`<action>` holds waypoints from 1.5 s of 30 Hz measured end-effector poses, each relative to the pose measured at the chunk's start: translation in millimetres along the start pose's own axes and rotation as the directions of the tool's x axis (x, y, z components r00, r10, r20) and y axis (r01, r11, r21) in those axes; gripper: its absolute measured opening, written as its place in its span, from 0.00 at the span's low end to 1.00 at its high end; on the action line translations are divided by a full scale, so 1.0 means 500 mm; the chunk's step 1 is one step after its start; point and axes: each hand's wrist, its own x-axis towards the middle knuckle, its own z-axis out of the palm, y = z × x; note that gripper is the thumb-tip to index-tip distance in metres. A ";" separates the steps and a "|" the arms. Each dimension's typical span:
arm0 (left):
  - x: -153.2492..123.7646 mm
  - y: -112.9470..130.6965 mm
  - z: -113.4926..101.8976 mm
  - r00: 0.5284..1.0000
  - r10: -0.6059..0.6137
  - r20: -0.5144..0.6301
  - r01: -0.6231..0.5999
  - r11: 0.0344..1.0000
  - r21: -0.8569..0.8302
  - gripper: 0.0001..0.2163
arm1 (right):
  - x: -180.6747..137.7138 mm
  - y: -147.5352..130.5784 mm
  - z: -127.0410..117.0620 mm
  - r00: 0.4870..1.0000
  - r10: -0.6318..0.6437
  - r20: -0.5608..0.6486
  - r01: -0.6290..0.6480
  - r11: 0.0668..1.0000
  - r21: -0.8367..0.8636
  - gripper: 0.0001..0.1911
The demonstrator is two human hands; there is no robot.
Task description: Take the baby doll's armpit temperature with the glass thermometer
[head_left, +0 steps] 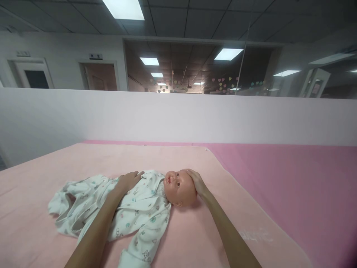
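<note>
at the far left, a door (35,79) with a dark pane shows above the low white wall (178,119) behind the scene. in front, on the pale pink sheet (156,156), the loose lower end of a white printed outfit (139,214) lies bunched and creased. it is worn by a doll (175,188), stretched on its back across the sheet, head to the right, one sleeve (152,230) reaching toward the camera. the left hand (130,181) rests palm down on the doll's middle, fingers laid loosely over the cloth rather than clenched. further right, the right hand (197,182) cups the crown of the doll's bare, upturned head, fingers bent along its curve without closing around it. beyond that forearm, faint white marks (256,234) show on the sheet, and past its edge a deeper pink surface (301,193) spreads rightward
</note>
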 end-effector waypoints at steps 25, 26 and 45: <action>0.003 -0.001 0.000 1.000 -0.017 0.001 0.017 1.000 0.003 0.25 | -0.009 -0.012 0.005 0.999 -0.010 -0.033 0.010 1.000 -0.012 0.17; 0.003 -0.001 0.000 1.000 -0.016 0.004 0.016 1.000 0.005 0.25 | -0.009 -0.013 0.006 0.999 -0.009 -0.034 0.009 1.000 -0.014 0.17; -0.004 0.005 -0.004 1.000 -0.011 -0.004 0.011 0.999 -0.032 0.23 | -0.007 -0.013 0.006 0.999 0.004 -0.048 -0.004 1.000 -0.012 0.18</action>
